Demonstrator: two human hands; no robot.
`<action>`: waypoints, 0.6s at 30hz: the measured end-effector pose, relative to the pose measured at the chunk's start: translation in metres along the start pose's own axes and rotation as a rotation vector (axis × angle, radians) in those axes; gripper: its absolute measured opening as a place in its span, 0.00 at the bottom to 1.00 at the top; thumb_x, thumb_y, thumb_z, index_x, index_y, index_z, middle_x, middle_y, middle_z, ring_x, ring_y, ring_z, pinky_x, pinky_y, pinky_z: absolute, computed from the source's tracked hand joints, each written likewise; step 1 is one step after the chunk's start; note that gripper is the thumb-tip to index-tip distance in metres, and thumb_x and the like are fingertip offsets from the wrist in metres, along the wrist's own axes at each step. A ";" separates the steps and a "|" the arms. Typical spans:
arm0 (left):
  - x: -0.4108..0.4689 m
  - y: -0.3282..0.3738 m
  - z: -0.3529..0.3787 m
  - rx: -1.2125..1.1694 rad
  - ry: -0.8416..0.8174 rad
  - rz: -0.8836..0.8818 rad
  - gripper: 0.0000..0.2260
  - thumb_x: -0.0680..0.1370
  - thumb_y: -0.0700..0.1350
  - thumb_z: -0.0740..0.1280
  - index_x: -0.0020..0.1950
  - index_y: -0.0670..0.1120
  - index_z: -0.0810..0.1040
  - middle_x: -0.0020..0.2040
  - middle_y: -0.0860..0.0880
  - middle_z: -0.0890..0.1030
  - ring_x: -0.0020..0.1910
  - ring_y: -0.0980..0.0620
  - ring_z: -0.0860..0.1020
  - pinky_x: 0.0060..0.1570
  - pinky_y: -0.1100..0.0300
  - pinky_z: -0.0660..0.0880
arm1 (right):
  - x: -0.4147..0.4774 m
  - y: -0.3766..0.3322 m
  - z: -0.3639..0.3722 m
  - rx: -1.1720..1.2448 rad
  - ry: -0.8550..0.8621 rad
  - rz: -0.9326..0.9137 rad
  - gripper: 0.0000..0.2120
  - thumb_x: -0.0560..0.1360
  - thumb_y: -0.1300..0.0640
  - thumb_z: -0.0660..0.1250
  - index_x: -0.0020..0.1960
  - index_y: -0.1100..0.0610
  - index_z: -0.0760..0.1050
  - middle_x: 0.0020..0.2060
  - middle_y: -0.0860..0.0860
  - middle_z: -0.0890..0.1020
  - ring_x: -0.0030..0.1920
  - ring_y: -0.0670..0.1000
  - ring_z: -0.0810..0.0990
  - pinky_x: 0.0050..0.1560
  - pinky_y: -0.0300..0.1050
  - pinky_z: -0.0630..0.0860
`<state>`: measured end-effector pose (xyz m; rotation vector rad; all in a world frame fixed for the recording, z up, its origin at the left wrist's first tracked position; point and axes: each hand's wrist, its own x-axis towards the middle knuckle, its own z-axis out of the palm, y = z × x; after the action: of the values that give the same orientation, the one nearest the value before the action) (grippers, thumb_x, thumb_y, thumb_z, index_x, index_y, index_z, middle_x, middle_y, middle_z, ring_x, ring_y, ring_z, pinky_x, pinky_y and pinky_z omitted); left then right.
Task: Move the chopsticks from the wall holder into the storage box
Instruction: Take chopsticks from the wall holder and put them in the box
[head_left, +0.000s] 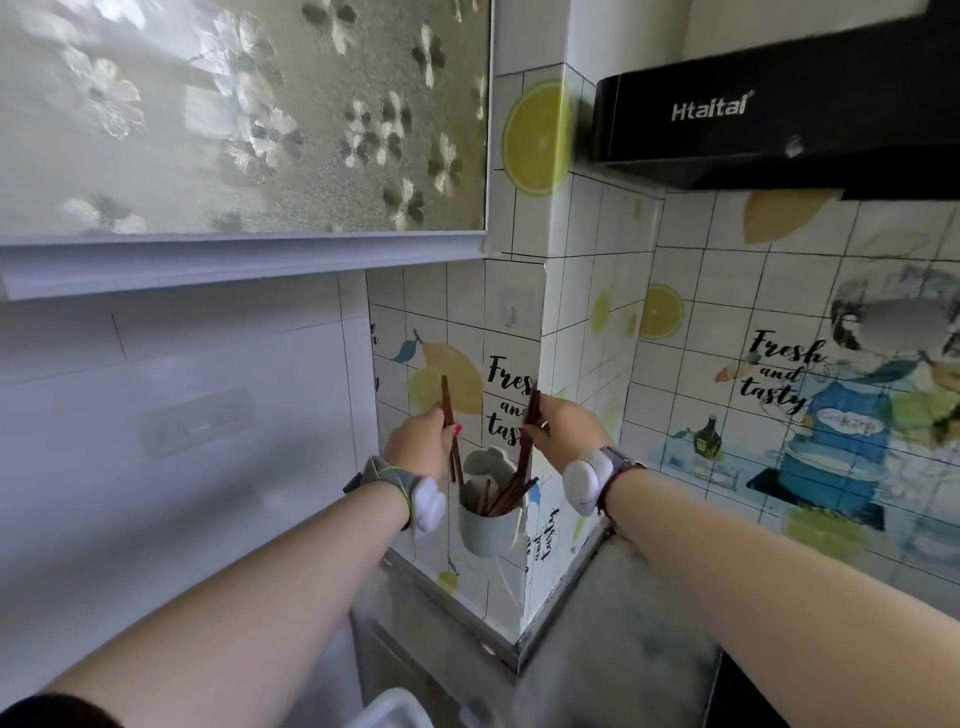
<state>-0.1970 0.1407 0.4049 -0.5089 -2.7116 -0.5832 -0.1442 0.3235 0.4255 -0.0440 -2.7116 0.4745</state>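
Because the wall holder (488, 519) hangs low on the tiled corner, I reach for it with both arms stretched out and my hands raised above its rim, so the sticks can come straight up rather than catch on the cup's lip. My left hand (423, 441) is pinched around a small bunch of dark red chopsticks (451, 441), whose lower ends hang just beside the holder's rim, seemingly clear of it. My right hand (563, 428) is closed on a second bunch (529, 441), and those tips seem to reach down into the cup (the blur makes the exact depth hard to read). I hold each bunch near its middle, roughly upright, so the sticks stay together and do not fan out.

More chopsticks (506, 499) lean inside the holder, so I judge the emptying only partly done. At the bottom edge a pale translucent corner shows, probably the storage box (397, 709), well below and nearer to me; nothing shows inside it from this angle. My guess for the next move is a lift clear of the rim, then a carry down towards that box, with both bunches kept level to avoid dropping a stick into the gap by the counter (613, 623).
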 end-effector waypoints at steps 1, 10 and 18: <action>0.001 0.003 -0.007 0.000 0.000 -0.002 0.16 0.82 0.51 0.54 0.60 0.40 0.72 0.55 0.40 0.81 0.53 0.40 0.79 0.48 0.53 0.73 | 0.001 -0.004 -0.008 -0.023 0.021 -0.020 0.11 0.78 0.55 0.62 0.58 0.57 0.73 0.50 0.55 0.83 0.48 0.58 0.81 0.46 0.47 0.77; -0.028 0.002 -0.076 -0.161 -0.054 -0.089 0.15 0.82 0.49 0.51 0.61 0.40 0.66 0.54 0.39 0.81 0.51 0.38 0.81 0.54 0.47 0.78 | -0.006 -0.058 -0.077 0.104 0.155 -0.192 0.13 0.81 0.53 0.55 0.60 0.61 0.65 0.47 0.60 0.81 0.44 0.63 0.81 0.46 0.58 0.79; -0.084 0.005 -0.070 -0.721 -0.221 -0.442 0.07 0.83 0.45 0.55 0.55 0.42 0.65 0.49 0.32 0.81 0.51 0.32 0.81 0.54 0.36 0.77 | -0.031 -0.063 -0.049 0.663 -0.187 -0.001 0.09 0.81 0.56 0.55 0.59 0.58 0.63 0.48 0.62 0.83 0.46 0.63 0.84 0.46 0.62 0.82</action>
<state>-0.1042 0.0904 0.4353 -0.1173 -2.7625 -1.7400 -0.0949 0.2765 0.4776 0.1895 -2.5811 1.4040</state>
